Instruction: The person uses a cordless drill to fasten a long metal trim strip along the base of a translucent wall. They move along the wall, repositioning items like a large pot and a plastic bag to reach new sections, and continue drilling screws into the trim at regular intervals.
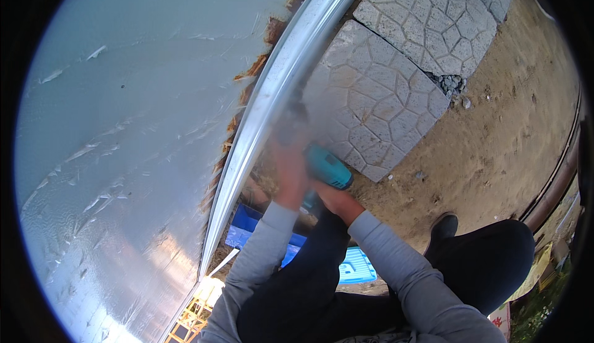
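Holds teal power tool (328, 167) just above closed fingers of right hand (337, 200), likely for control, with left hand (291, 175) near its front, maybe for steadying, and with metal rail (263, 103) just left of left fingers, can't tell open or gripping there, too blurred

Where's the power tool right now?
Middle of the head view: the power tool is in the right hand, just right of the blurred left hand, near the closer paving slab.
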Demonstrator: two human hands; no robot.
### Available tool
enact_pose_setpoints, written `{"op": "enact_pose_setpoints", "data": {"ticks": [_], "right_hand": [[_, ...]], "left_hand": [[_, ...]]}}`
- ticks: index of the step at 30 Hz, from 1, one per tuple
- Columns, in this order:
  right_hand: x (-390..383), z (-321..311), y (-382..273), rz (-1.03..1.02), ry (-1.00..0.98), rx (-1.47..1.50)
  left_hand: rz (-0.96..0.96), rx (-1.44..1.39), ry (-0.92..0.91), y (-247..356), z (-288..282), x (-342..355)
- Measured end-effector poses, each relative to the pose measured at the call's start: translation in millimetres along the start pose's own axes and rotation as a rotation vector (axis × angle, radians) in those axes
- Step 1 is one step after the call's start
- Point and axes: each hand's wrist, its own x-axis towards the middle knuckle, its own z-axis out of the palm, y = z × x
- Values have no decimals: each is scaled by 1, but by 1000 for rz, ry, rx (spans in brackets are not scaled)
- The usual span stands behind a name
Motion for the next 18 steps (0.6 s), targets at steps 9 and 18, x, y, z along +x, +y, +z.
{"op": "enact_pose_setpoints", "data": {"ticks": [9,18], "right_hand": [[-11,31,-19,-65,82,-120],[-133,48,-32,140,230,595]], "left_hand": [[-91,111,-32,11,-6,2],[-25,574,-449,52,-108,-121]]}}
